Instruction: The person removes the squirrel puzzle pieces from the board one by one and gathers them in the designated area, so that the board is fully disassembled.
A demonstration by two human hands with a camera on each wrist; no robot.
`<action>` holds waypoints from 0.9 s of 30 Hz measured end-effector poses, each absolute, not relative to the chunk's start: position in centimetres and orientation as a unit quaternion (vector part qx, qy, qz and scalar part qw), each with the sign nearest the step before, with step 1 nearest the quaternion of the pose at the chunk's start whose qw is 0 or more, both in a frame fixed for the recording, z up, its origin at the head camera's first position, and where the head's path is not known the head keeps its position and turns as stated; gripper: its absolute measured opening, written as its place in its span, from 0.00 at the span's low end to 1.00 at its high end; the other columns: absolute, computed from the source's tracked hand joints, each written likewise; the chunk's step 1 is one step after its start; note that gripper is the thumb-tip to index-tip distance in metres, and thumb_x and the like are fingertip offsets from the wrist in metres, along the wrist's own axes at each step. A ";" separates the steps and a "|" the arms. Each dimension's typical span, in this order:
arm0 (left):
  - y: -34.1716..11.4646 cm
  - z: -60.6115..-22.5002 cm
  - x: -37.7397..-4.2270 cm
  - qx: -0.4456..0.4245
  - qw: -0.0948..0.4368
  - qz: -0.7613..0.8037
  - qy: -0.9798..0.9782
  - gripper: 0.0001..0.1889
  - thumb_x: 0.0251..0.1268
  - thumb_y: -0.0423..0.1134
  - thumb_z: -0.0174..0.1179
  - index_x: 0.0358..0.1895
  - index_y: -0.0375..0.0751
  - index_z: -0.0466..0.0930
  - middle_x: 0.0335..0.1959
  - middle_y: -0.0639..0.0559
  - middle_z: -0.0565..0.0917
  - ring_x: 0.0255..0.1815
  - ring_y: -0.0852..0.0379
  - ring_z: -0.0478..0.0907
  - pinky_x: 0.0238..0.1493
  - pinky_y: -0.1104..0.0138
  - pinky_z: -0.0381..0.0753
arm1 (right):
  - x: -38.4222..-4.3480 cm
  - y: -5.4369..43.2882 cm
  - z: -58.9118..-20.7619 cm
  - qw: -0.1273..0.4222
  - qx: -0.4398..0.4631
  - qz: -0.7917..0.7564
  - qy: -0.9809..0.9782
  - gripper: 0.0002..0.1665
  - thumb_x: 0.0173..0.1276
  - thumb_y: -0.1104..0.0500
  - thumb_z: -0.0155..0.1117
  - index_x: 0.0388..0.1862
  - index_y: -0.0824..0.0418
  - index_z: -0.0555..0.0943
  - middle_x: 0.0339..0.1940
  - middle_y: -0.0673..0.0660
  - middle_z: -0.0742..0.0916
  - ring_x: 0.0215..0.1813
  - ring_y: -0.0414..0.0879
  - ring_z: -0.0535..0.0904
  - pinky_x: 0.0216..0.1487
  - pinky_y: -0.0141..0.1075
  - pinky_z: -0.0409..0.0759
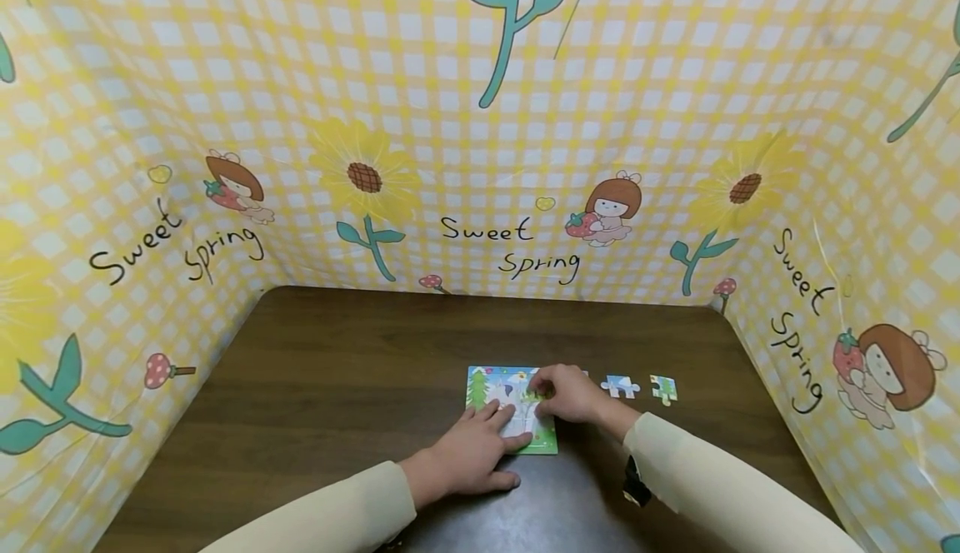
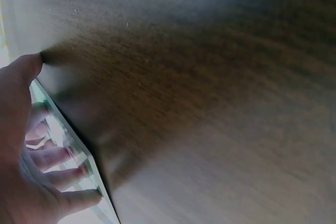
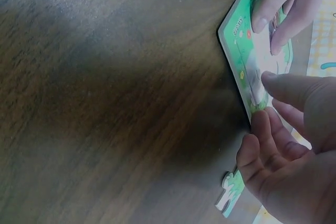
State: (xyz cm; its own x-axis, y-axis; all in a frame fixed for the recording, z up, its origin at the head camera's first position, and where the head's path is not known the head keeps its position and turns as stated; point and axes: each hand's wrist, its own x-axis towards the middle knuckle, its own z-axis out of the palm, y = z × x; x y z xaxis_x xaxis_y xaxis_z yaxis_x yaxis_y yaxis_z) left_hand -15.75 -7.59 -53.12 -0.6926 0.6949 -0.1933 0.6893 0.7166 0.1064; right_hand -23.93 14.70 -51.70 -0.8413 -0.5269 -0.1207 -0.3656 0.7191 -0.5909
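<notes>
A jigsaw puzzle [image 1: 476, 382] in a flat frame lies on the table, showing green trees, a pale animal figure and blue sky. My left hand [image 1: 468, 450] rests on its lower left part with fingers spread, as the left wrist view also shows. At the right side of the puzzle, my right hand [image 1: 572, 395] bends its fingers and pinches a small puzzle piece [image 3: 256, 98] between thumb and fingertips, low over the frame. The fingers hide much of that piece. In the right wrist view, a loose green-and-white piece [image 3: 231, 191] lies beside the hand.
To the right of the puzzle lie a blue-and-white loose piece [image 1: 621, 386] and a green one [image 1: 663, 389]. The brown wooden table [image 1: 337, 370] is enclosed on three sides by a yellow checked cloth [image 1: 480, 145] with printed flowers. A dark strap [image 1: 636, 482] hangs at the right sleeve.
</notes>
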 end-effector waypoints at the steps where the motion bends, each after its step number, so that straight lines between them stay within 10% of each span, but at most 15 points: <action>1: -7.6 -53.2 -15.7 0.377 0.108 0.011 0.920 0.34 0.72 0.71 0.51 0.78 0.71 0.64 0.81 0.43 0.62 0.80 0.37 0.61 0.69 0.38 0.68 | -23.9 14.7 -51.7 0.143 -0.242 -0.286 0.916 0.15 0.59 0.65 0.78 0.46 0.58 0.88 0.41 0.52 0.89 0.45 0.46 0.83 0.50 0.48 0.82; 27: -8.1 -52.9 -15.5 0.361 0.126 0.048 0.923 0.34 0.72 0.70 0.51 0.78 0.73 0.62 0.83 0.42 0.57 0.83 0.39 0.54 0.74 0.36 0.60 | -24.1 14.6 -51.2 0.155 -0.235 -0.287 0.916 0.12 0.61 0.63 0.78 0.43 0.55 0.89 0.35 0.49 0.86 0.37 0.42 0.77 0.43 0.41 0.79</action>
State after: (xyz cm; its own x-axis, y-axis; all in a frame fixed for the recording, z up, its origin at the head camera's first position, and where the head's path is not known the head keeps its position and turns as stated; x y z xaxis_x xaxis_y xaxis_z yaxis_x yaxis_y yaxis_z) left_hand -15.46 -8.10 -52.91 -0.7076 0.6782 -0.1983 0.6539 0.7348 0.1802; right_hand -24.15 14.63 -51.16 -0.8414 -0.5192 -0.1501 -0.3409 0.7253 -0.5981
